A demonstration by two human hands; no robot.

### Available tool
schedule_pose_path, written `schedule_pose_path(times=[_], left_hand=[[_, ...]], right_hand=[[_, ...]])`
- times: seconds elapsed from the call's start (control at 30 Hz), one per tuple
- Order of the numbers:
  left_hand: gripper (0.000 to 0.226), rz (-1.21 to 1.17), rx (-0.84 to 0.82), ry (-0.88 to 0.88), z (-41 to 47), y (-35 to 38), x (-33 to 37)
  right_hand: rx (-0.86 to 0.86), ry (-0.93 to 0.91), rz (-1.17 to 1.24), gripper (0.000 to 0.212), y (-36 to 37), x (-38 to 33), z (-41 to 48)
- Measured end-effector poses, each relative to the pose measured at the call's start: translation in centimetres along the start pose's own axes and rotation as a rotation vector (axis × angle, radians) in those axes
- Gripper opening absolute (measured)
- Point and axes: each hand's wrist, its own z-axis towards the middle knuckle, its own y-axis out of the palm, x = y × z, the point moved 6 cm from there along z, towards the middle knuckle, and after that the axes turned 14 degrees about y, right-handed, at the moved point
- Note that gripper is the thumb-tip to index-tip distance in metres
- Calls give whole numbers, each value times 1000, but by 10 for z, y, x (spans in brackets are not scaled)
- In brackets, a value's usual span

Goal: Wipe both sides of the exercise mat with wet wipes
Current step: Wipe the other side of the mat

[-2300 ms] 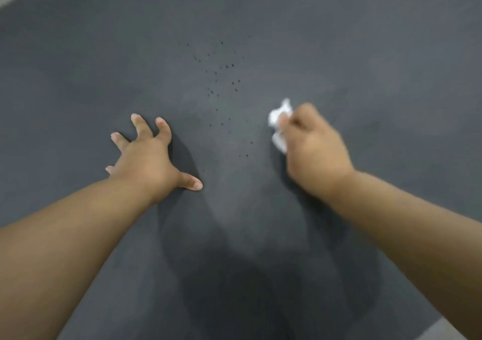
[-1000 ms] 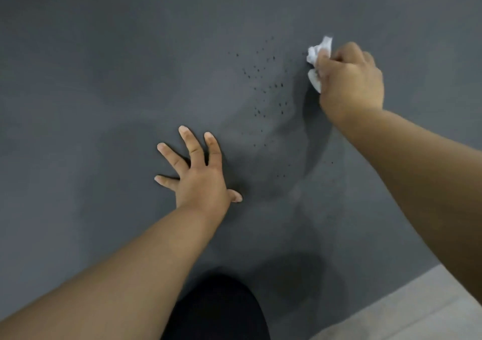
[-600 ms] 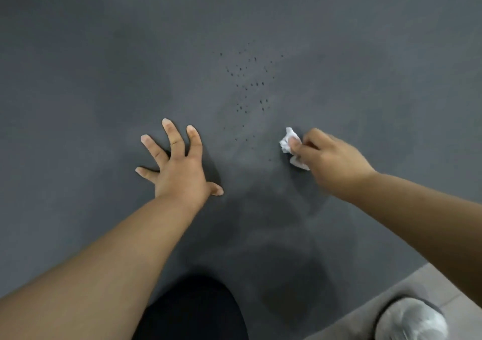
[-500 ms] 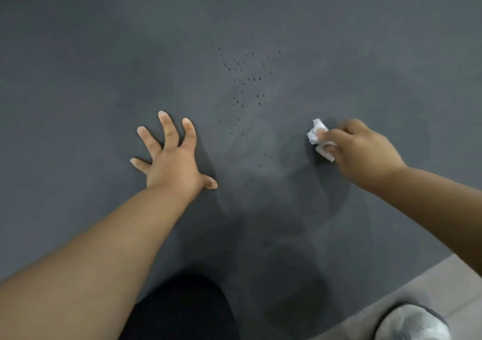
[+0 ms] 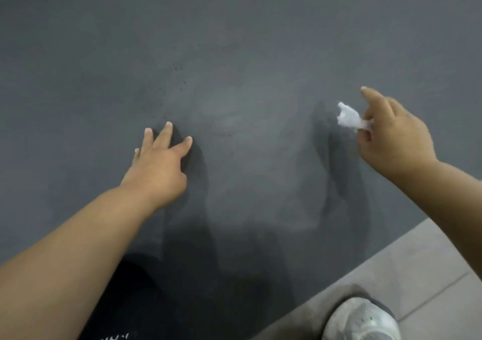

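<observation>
Btm right: pale tiled floor [image 5: 438,258] w/ grout lines, running along the mat's edge. On it, cut by the frame, sits a whitish rounded shoe toe [image 5: 361,318] w/ small vent holes, just beside the mat's edge. Btm centre: black garment [image 5: 125,300] on the person, covering the mat's near part, under the left forearm. Shadows of both arms fall on the mat beside & btwn the hands. Exercise mat [image 5: 247,39]: dark grey, matte, lying flat on the floor & filling nearly the whole view. It shows a few tiny dark specks [image 5: 180,78] above the left hand & a lighter hazy patch in the middle btwn the hands. Left hand [image 5: 156,165]: fingers [image 5: 167,133] straight & spread, tips on the mat, holding nothing. Right hand [image 5: 393,141]: thumb & curled fingers pinch a crumpled white wet wipe [image 5: 348,118], w/ the index finger [image 5: 371,95] stretched fwd. The wipe sticks out to the left of that hand. Its shadow lies apart from it on the mat, so it looks lifted off the surface, but contact can't be told for sure. Writing: some white marks [image 5: 114,337] on the garment at the btm edge, too blurred & cut off to read.
</observation>
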Motion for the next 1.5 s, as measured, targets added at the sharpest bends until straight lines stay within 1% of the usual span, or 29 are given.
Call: schedule_pose_path(times=[0.03,0.07,0.1,0.13,0.17,0.2,0.23,0.27,0.33,0.43,0.5,0.57,0.6,0.73,0.77,0.83,0.87,0.93,0.97,1.0,1.07,1.1,1.17,1.23,1.27,1.33,1.4,1.47,1.5], left_hand=[[75,-20,-3,30,-2,7,14],[73,-37,-8,50,-5,13,29],[72,-53,-14,54,-8,19,41],[70,-68,-19,48,-11,24,52],[69,-80,-20,36,-14,28,61],[68,-86,-17,28,-16,31,68],[67,-85,-14,26,-17,33,75],[66,-82,-12,26,-18,34,80],[64,-69,-14,21,-18,37,88],[61,-41,-20,15,-18,38,98],[60,-18,-21,41,-17,37,105],[60,1,-30,73,-17,39,111],[59,5,-37,78,-18,40,113],[60,15,-39,69,-20,48,117],[60,13,-29,62,-20,49,118],[60,2,3,52,-19,51,120],[60,-6,22,53,-19,51,122],[61,-20,58,68,-18,52,128],[61,-25,72,78,-17,53,132],[61,-28,79,88,-16,55,135],[62,-35,78,96,-15,60,139],[63,-37,75,91,-15,62,140],[63,-32,76,79,-16,65,141],[63,-22,76,71,-15,65,144],[63,-19,76,67,-15,65,145],[63,-17,74,58,-12,65,148],[63,-17,76,53,-10,64,149],[62,-19,85,53,-10,64,149],[62,-21,90,55,-10,64,149]], right_hand=[[50,-8,10,41,-4,7,-1],[56,-55,21,33,-4,10,-6],[4,-122,31,26,3,11,-14],[-96,-183,35,25,15,11,-25],[-221,-225,40,29,27,11,-38],[-335,-244,53,35,37,12,-48],[-396,-238,80,39,43,14,-54],[-401,-211,124,39,42,17,-53],[-351,-147,178,30,38,24,-43],[-259,-134,215,16,33,24,-28],[-313,-133,180,24,42,20,-28],[-367,-119,155,44,52,19,-30],[-344,-115,155,51,54,20,-31],[-237,19,167,50,53,24,-45],[-223,1,163,49,53,21,-52],[-194,-115,217,54,52,8,-78],[-229,-221,215,55,53,-1,-97],[-425,-454,168,48,61,-19,-149],[-504,-528,142,46,61,-24,-170],[-541,-538,172,46,60,-21,-181],[-468,-430,208,37,51,-2,-166],[-372,-323,220,27,45,15,-148],[-101,-46,265,9,31,65,-109],[2,237,215,15,22,111,-86],[14,360,193,18,20,127,-82],[31,436,195,17,22,134,-89],[5,320,236,14,25,104,-112],[-72,67,270,18,32,63,-145],[-139,-102,231,18,38,43,-164]])
